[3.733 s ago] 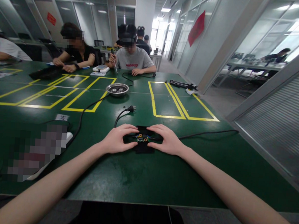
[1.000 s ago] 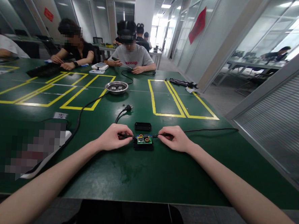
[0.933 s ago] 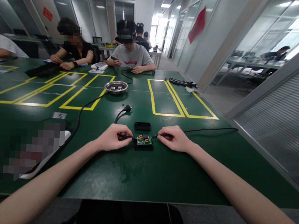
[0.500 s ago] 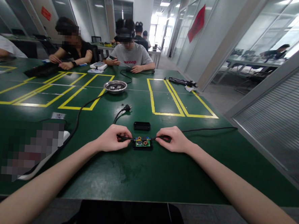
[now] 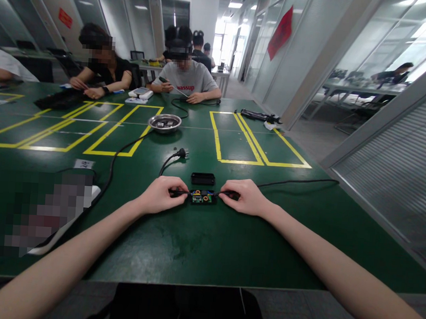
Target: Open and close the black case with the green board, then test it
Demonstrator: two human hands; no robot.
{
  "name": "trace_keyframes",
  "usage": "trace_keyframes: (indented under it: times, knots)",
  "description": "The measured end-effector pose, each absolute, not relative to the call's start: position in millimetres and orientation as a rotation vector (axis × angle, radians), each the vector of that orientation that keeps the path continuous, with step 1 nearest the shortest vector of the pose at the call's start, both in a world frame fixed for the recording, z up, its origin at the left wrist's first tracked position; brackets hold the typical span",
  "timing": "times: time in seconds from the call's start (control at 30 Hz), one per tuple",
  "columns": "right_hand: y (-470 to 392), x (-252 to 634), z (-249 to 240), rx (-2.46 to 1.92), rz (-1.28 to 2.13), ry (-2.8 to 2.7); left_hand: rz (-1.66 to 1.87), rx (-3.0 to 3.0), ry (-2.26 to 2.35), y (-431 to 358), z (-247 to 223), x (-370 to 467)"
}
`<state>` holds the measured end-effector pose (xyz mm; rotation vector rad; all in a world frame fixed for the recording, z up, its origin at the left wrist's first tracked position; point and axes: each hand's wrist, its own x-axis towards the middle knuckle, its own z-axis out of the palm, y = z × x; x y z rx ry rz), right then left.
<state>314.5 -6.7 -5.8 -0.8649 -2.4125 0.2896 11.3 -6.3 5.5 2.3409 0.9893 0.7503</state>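
A small green circuit board (image 5: 197, 199) with copper coils sits inside an open black plastic case (image 5: 203, 203). My left hand (image 5: 163, 195) is closed around the black cable on the board's left side, close to the case. On the opposite side, my right hand (image 5: 246, 197) pinches the other black cable (image 5: 298, 182), which runs off to the right over the table. Just beyond the case lies a matching black case half (image 5: 202, 178), hollow side up. A black power plug (image 5: 180, 152) rests past my left hand, its cord leading back towards that hand.
A metal bowl (image 5: 164, 123) with metal parts stands farther back on the green table (image 5: 192, 259). At left lies a white-edged, blurred-out object (image 5: 87, 201) with a black cable beside it. Yellow tape marks the table. Two people (image 5: 185, 73) work across it; a black tool-like object (image 5: 261, 116) lies back right.
The circuit board has gone down into the black case; before, it sat raised and askew over it. Both hands moved slightly with the cables, still gripping them.
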Motion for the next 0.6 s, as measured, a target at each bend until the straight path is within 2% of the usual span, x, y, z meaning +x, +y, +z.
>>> trace_keyframes:
  times: [0.4,0.6]
  knots:
    - [-5.1,311.4,-6.3,-0.767,0.231,-2.450,0.733,2.432,0.976,-6.2,5.7,10.1]
    - [-6.4,308.2,-7.1,-0.852,0.090,-2.478,0.781,2.428,1.002,-2.6,3.9,10.4]
